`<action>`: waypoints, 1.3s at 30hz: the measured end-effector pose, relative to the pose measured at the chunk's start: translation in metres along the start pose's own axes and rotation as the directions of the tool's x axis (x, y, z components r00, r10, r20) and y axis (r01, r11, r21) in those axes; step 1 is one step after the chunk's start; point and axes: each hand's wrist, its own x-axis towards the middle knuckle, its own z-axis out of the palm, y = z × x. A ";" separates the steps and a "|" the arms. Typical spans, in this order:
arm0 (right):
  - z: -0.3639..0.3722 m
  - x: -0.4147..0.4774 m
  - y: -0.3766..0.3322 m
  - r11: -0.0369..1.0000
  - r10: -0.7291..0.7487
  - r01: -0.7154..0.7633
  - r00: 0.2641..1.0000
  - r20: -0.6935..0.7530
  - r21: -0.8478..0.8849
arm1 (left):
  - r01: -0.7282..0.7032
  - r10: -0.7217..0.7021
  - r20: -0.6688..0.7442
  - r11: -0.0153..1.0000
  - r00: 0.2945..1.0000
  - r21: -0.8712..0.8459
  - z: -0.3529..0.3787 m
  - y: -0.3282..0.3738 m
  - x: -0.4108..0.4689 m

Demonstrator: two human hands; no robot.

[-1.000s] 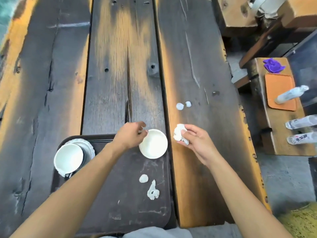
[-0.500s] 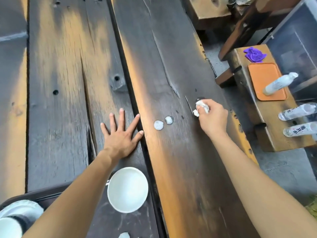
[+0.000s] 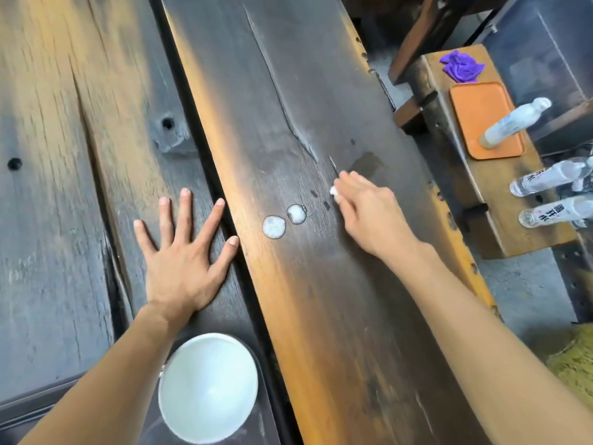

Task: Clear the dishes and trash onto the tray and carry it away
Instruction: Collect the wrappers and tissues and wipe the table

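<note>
The left hand lies flat on the worktop, fingers spread, just beyond the white bowl that sits on the dark tray. Right of the bowl and farther out, the right hand presses a tissue wad under curled fingers. Two white blobs sit between the hands. A sideways swipe could smear them into the wood grain or shed tissue bits.

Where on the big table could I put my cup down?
The wide planks beyond the left hand are bare. So is the right plank nearer than the two white blobs. It's crowded around the blobs and the right hand holding a tissue.
</note>
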 end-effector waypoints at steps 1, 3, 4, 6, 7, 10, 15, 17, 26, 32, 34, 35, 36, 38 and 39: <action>0.003 -0.012 -0.003 0.999 -0.020 0.020 1.000 -0.004 0.035 | -0.001 0.001 -0.004 1.000 1.000 -0.001 0.000 0.000 0.000; 0.010 -0.030 -0.003 0.993 -0.018 0.023 0.999 -0.047 0.116 | -0.004 0.004 -0.008 1.000 1.000 -0.003 0.000 0.000 0.000; 0.013 -0.037 -0.002 0.991 -0.010 0.020 0.997 -0.078 0.135 | -0.003 0.003 -0.010 1.000 1.000 -0.007 0.000 0.000 0.001; 0.013 -0.047 0.000 0.994 0.010 0.006 0.991 -0.136 0.113 | -0.003 0.003 -0.011 1.000 1.000 -0.013 0.000 -0.001 0.000; 0.012 -0.050 -0.002 0.996 0.010 0.003 0.988 -0.153 0.085 | -0.004 0.004 -0.013 1.000 1.000 -0.017 0.000 -0.001 0.000; 0.006 -0.056 -0.011 1.000 0.017 -0.017 0.994 -0.112 0.005 | -0.005 0.004 -0.022 1.000 1.000 -0.017 0.001 -0.001 0.000; 0.010 -0.071 -0.038 0.992 0.042 -0.030 0.994 -0.099 0.120 | -0.006 0.005 -0.022 1.000 1.000 -0.015 0.002 -0.001 0.001; 0.012 -0.074 -0.048 0.969 0.034 -0.013 0.996 -0.081 0.247 | -0.008 0.008 -0.023 1.000 1.000 -0.014 0.002 -0.002 0.001; 0.014 0.020 -0.044 0.931 0.269 -0.209 0.947 -0.176 0.299 | -0.019 0.018 -0.037 1.000 0.999 -0.014 0.003 -0.002 0.002; 0.026 -0.056 -0.078 0.976 -0.051 0.057 0.998 -0.034 0.212 | -0.020 0.019 -0.034 1.000 0.999 -0.004 0.002 -0.001 0.003; 0.017 -0.076 -0.080 0.965 -0.077 0.056 0.994 0.076 0.255 | -0.020 0.020 -0.039 1.000 0.999 -0.004 0.002 -0.001 0.002; 0.011 -0.077 -0.077 0.957 -0.040 0.009 0.994 0.104 0.289 | -0.021 0.021 -0.041 1.000 0.999 -0.006 0.002 -0.001 0.002; 0.005 -0.070 -0.072 0.942 0.035 -0.066 0.994 0.099 0.330 | -0.023 0.023 -0.042 1.000 0.999 -0.010 0.001 -0.001 0.002; -0.008 -0.044 -0.061 0.876 0.264 -0.252 0.964 0.028 0.411 | -0.027 0.027 -0.041 1.000 0.999 -0.014 0.002 0.000 0.002; -0.014 -0.029 -0.054 0.846 0.364 -0.328 0.931 -0.007 0.421 | -0.027 0.027 -0.042 1.000 0.999 -0.012 0.002 0.000 0.002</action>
